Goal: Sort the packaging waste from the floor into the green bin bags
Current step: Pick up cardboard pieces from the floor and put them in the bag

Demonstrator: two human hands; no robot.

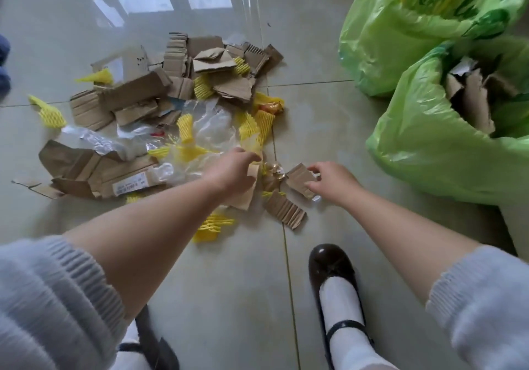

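The pile of packaging waste (160,118) lies spread over the tiled floor (234,284), a jumble of torn corrugated cardboard, yellow foam fruit netting and crumpled clear plastic film (211,123). At its near edge the left hand (233,171) reaches in with fingers curled, gripping a torn brown cardboard strip (248,191) that hangs below the palm; the fingertips sit against a piece of yellow foam netting (252,129). Just to the right, the right hand (329,182) pinches a small cardboard scrap (300,179) at its right edge, thumb and fingers bent round it. Between the two hands lies a small shiny wrapper (too blurred to tell what it is). A ribbed cardboard piece (284,212) rests on the floor below the right hand, and another bit of yellow netting (211,225) shows under the left forearm. Two green bin bags stand open at the right: the nearer bag (446,152) holds torn cardboard pieces, while the farther bag (392,32) behind it shows yellow and green material through its mouth. A glossy dark shoe (329,261) with a white sock is planted on the floor near the bottom, and pale knitted sleeves (48,292) cover both upper arms.
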